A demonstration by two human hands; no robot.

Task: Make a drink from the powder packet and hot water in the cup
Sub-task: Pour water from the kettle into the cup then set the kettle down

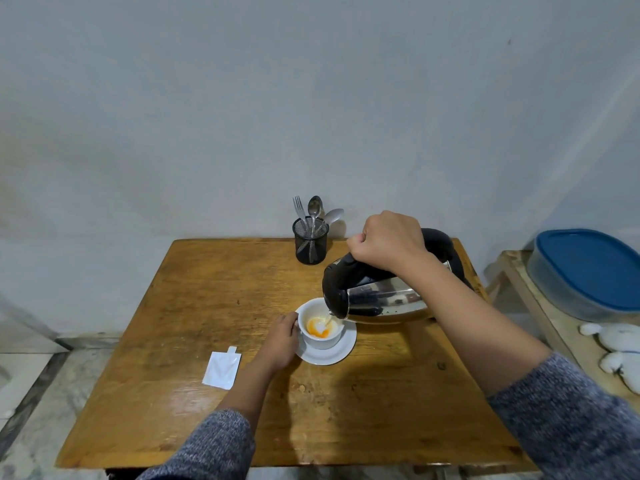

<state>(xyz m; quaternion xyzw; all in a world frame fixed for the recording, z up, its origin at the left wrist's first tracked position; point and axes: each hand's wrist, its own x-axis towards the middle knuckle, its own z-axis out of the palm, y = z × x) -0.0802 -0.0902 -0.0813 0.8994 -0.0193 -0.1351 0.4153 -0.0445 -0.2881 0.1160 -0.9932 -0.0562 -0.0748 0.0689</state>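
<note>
A white cup (323, 341) stands on a white saucer (341, 353) near the middle of the wooden table (207, 282). Orange powder and water lie in the bottom of the cup. My left hand (280, 337) grips the cup's left side. My right hand (388, 240) is closed around the black handle of a steel kettle (384, 299), which is tilted with its spout over the cup's right rim; a thin stream of water runs into the cup. A torn white packet (221, 368) lies flat on the table, left of the saucer.
A black mesh holder (311, 245) with a fork and spoons stands at the table's back edge. The kettle's black base (453, 251) sits at the back right. On a side bench to the right rest a blue-lidded container (588, 271) and white cloth (620, 351).
</note>
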